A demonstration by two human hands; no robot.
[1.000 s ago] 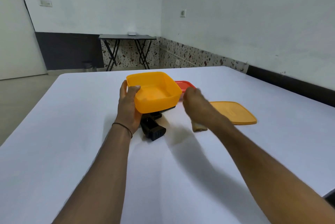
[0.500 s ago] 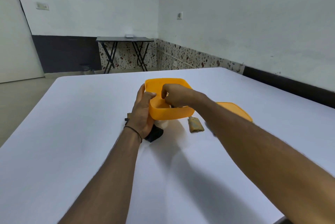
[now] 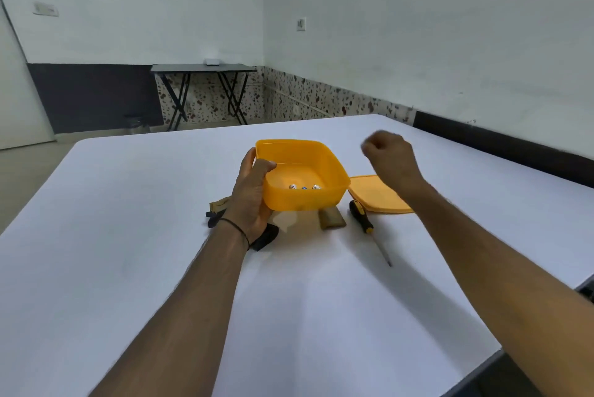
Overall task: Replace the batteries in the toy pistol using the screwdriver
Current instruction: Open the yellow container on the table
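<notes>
Yellow tub (image 3: 302,199) of batteries (image 3: 302,187) is gripped at 9 o'clock by the left hand (image 3: 252,194); the right hand (image 3: 390,155) is curled, contents unseen. Below it, the pistol (image 3: 265,237) at 7 o'clock and the screwdriver (image 3: 363,216) at 5 are left lying; the swap is judged unstarted.

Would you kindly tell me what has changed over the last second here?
The right hand came out of the yellow container and rose to the right, fingers curled; whether it holds anything is unclear. The left hand still grips the container's left wall, over the toy pistol.
</notes>
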